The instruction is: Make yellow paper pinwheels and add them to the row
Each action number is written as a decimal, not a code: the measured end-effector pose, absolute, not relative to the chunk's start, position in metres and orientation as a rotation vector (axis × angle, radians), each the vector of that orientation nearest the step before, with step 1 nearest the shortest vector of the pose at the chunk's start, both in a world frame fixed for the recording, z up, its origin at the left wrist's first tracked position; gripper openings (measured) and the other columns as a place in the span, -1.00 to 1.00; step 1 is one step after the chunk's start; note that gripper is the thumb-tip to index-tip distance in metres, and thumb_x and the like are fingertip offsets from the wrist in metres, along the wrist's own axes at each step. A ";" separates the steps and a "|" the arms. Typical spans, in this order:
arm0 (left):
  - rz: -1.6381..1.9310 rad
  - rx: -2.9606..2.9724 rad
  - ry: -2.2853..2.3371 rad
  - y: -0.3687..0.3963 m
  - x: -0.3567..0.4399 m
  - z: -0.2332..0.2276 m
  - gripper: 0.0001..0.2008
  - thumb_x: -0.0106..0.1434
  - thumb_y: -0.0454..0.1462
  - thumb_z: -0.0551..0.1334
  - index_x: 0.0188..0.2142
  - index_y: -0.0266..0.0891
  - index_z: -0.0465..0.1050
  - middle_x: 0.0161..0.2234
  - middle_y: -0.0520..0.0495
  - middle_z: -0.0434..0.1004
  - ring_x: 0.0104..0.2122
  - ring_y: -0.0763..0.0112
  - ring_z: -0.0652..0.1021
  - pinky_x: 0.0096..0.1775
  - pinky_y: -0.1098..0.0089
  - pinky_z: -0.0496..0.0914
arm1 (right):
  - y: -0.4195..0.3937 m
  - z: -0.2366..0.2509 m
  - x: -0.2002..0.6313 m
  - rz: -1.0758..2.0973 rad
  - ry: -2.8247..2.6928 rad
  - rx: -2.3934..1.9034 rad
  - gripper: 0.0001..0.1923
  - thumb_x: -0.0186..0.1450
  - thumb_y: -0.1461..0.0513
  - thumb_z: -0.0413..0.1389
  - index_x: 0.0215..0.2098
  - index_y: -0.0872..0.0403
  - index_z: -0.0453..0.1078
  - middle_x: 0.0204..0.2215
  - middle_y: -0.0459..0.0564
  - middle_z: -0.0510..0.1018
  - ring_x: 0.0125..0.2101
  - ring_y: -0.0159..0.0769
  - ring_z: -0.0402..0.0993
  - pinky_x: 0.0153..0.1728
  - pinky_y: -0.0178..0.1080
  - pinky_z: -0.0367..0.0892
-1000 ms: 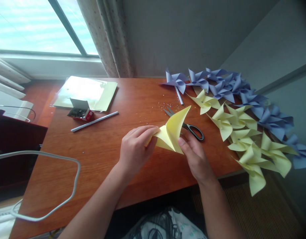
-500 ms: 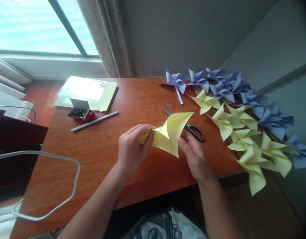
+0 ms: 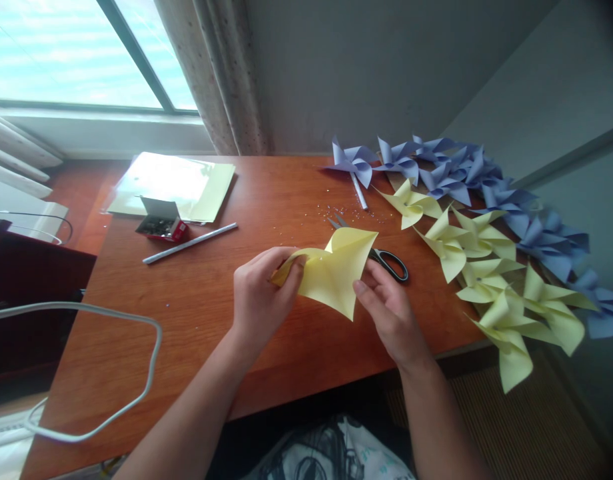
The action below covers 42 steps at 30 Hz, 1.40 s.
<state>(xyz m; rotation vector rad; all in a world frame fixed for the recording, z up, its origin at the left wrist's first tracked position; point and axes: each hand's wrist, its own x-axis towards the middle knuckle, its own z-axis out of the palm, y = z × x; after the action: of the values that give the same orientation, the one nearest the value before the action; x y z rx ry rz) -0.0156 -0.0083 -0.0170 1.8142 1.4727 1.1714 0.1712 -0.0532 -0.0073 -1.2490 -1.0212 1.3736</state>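
Both my hands hold one folded yellow paper sheet [image 3: 334,273] just above the wooden table [image 3: 196,313]. My left hand [image 3: 259,300] pinches its left corner between thumb and fingers. My right hand [image 3: 389,310] grips its right side, thumb on the front. One flap of the sheet curls up toward the far side. Black-handled scissors [image 3: 386,261] lie on the table right behind the paper, partly hidden by it.
Finished yellow pinwheels [image 3: 486,267] and blue pinwheels [image 3: 451,170] lie along the table's right edge. At far left are flat yellow sheets [image 3: 174,183], a small open box of pins [image 3: 160,225] and a white stick [image 3: 189,243]. A white cable [image 3: 106,313] loops at the left.
The yellow sheet has turned and dropped lower; its raised tip has curled down. My left hand slid a little left along the corner. My right hand stays at the right side.
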 end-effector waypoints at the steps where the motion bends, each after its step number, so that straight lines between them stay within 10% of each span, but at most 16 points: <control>1: 1.174 1.802 1.474 -0.008 -0.016 -0.017 -0.87 0.31 -0.30 0.25 -0.29 -0.22 0.60 -0.33 -0.02 0.68 -0.36 0.38 0.60 -0.26 0.43 0.41 | -0.053 -0.008 0.172 1.369 -1.030 -1.252 -0.63 0.36 0.08 0.20 0.10 -0.03 0.41 0.11 0.06 0.58 0.09 -0.02 0.53 0.08 -0.06 0.47; 14: 1.184 1.098 1.318 -0.003 -0.021 -0.015 -0.83 0.23 -0.16 0.35 -0.36 -0.22 0.58 -0.45 0.02 0.56 -0.48 0.43 0.49 -0.45 0.49 0.34 | -0.054 -0.023 0.185 1.083 -1.045 -1.468 -0.83 0.30 0.10 0.26 -0.33 0.02 0.50 -0.46 -0.11 0.55 -0.41 -0.32 0.45 -0.38 -0.33 0.37; 42: 0.938 0.864 1.074 0.002 -0.027 -0.015 -0.69 0.16 -0.13 0.44 -0.16 -0.26 0.65 -0.31 -0.12 0.71 -0.39 0.26 0.64 -0.37 0.42 0.48 | -0.060 -0.006 0.196 1.123 -1.322 -1.543 -0.79 0.37 0.11 0.14 -0.34 0.06 0.43 -0.44 -0.09 0.49 -0.38 -0.28 0.41 -0.30 -0.27 0.32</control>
<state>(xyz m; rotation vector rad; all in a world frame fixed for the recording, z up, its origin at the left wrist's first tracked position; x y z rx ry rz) -0.0265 0.0020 -0.0146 0.8643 1.0742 0.9378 0.1964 -0.0601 -0.0065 -1.5432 -1.3220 1.1231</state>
